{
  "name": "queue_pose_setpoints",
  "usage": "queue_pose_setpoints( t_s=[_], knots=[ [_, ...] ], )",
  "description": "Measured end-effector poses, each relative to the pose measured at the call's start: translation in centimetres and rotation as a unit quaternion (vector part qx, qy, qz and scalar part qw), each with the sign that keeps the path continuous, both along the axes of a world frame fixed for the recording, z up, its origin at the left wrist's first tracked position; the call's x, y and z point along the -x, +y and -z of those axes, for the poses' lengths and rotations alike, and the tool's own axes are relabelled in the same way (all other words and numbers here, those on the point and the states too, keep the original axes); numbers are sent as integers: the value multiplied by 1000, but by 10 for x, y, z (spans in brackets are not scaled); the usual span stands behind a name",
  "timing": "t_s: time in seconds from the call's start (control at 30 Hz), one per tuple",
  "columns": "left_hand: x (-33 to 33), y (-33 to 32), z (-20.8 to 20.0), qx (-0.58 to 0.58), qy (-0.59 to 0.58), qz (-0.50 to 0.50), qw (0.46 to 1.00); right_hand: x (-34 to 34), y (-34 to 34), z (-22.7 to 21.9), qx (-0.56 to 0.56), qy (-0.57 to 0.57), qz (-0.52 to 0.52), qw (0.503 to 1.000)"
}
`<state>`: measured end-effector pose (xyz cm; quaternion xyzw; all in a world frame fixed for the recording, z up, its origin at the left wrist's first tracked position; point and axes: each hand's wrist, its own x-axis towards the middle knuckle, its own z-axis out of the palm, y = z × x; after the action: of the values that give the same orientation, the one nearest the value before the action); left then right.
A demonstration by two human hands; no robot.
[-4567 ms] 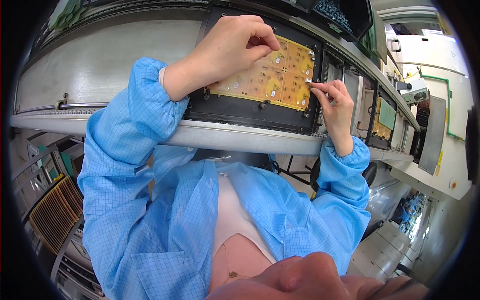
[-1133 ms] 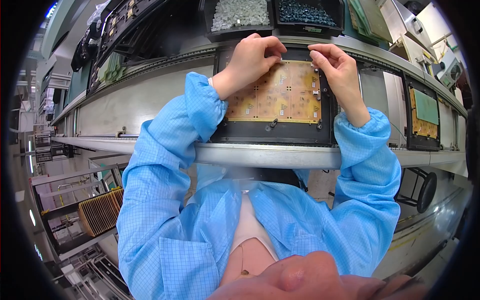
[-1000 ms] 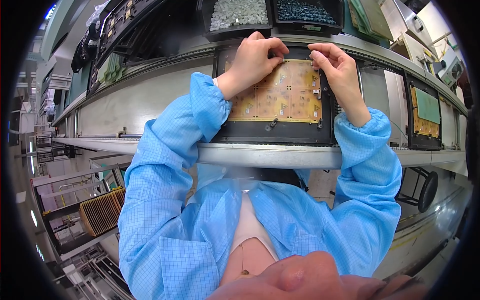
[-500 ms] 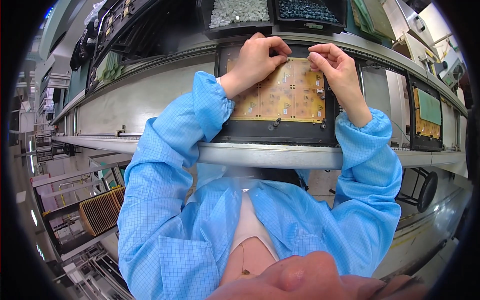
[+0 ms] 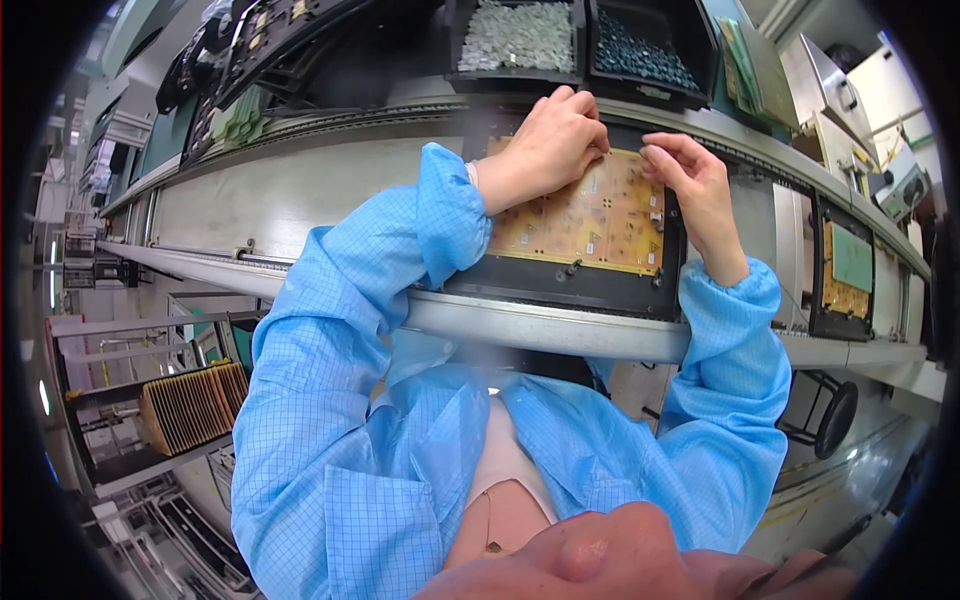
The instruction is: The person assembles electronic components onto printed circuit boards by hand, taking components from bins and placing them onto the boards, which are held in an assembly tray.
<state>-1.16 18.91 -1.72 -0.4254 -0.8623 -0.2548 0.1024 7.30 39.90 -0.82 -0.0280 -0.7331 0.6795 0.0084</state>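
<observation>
A yellow circuit board [image 5: 590, 215] lies in a black carrier tray [image 5: 560, 285] on the grey conveyor line in front of me. My left hand [image 5: 545, 145] rests on the board's far left part, fingers curled down and pressing near its top edge. My right hand [image 5: 690, 180] sits over the board's far right corner, fingertips pinched together just beside the left hand. Whether a small part sits between those fingertips is hidden. Both forearms wear blue checked sleeves.
Two black bins stand behind the board: one with white parts [image 5: 515, 35], one with dark blue parts [image 5: 640, 55]. Another carrier with a board [image 5: 848, 275] waits to the right. The metal rail [image 5: 540, 325] runs along the front. A rack of yellow boards [image 5: 190, 405] stands lower left; a stool [image 5: 825, 420] lower right.
Since 4.6 s ago my view has swung so the board is centred, and my right hand came from the board's right edge up to its top right corner. Over the last second both hands barely shifted.
</observation>
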Motion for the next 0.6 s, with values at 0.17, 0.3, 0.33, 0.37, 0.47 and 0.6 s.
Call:
queue_pose_setpoints(
  t_s=[0.17,0.3,0.33,0.37,0.47,0.6],
  knots=[
    [50,-23,-26,-61,125,-132,981,-3,10,1,19,-5,-13,1000],
    [95,-25,-21,141,12,-212,967,-3,1,2,79,-33,-41,995],
    [103,-25,-20,134,8,-209,969,-3,0,2,72,-36,-37,996],
    [110,-27,-18,127,-5,-192,973,-4,0,2,127,-53,-48,989],
    [106,-30,-22,104,-32,-170,979,-6,3,-2,188,-83,-62,977],
    [92,-42,-23,13,-10,-140,990,-6,-1,-7,130,-94,-53,986]
  ],
)
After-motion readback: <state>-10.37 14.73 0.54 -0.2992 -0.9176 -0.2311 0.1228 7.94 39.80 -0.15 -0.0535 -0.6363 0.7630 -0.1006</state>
